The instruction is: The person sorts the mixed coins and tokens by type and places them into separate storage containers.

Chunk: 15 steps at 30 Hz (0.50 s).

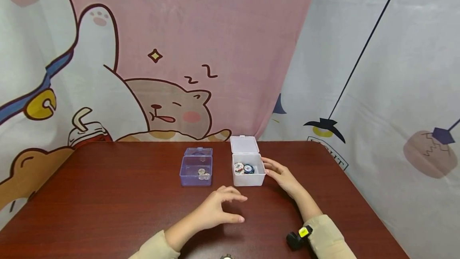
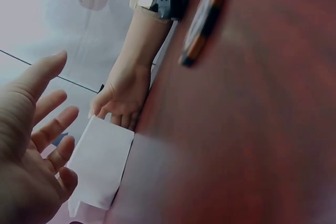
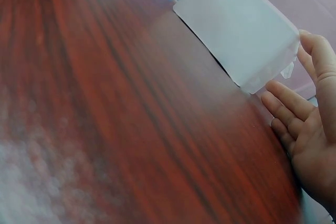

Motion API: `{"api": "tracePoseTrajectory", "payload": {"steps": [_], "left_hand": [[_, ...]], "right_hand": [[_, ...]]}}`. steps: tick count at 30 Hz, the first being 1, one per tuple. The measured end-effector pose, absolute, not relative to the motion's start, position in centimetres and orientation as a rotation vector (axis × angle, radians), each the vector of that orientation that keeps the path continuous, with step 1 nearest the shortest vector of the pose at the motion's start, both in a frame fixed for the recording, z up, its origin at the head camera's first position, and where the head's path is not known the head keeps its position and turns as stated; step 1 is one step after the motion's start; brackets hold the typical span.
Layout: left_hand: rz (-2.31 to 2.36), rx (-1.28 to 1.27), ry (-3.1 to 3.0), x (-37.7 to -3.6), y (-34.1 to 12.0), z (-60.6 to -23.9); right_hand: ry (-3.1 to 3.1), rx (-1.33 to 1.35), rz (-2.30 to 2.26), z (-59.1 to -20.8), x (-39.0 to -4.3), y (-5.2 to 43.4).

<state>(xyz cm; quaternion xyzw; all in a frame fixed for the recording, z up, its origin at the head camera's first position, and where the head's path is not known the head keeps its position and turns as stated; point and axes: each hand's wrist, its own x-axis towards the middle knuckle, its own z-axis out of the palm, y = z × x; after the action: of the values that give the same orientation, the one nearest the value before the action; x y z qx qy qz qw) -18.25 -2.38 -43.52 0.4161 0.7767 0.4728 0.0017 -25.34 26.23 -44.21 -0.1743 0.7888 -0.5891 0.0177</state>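
White plastic box (image 1: 248, 169) sits open mid-worktop (image 1: 108, 195); my right hand (image 1: 282, 175) rests slack-fingered beside it, left hand (image 1: 215, 211) hovering empty (fingers spread); picking a token (image 1: 248, 168) likely comes next

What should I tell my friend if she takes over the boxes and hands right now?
Left hand: open, holds nothing, hovering over the dark red wooden table in front of the boxes.
Right hand: open, fingers beside the white plastic box, right side.
White box: lid up, several round badges inside.
Clear blue plastic box: lid up, a few small shiny pieces inside.
Done: both boxes opened. Left: nothing is in either hand.
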Motion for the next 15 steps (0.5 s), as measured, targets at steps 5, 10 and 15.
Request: {"api": "tracePoseTrajectory", "payload": {"steps": [5,10,15], "left_hand": [[1.416,1.397,2.425,-17.4,-2.8,-44.0],[1.325,1.474,2.426,-16.5,-3.3,-44.3],[1.235,1.525,2.413,-15.7,-4.0,-44.5]], "right_hand": [[2.460,-0.550,-1.837,-44.7,-25.7,26.4],[2.470,-0.536,-1.845,-46.3,-26.6,26.9],[2.473,-0.534,-1.845,-46.9,-26.9,27.2]]}}
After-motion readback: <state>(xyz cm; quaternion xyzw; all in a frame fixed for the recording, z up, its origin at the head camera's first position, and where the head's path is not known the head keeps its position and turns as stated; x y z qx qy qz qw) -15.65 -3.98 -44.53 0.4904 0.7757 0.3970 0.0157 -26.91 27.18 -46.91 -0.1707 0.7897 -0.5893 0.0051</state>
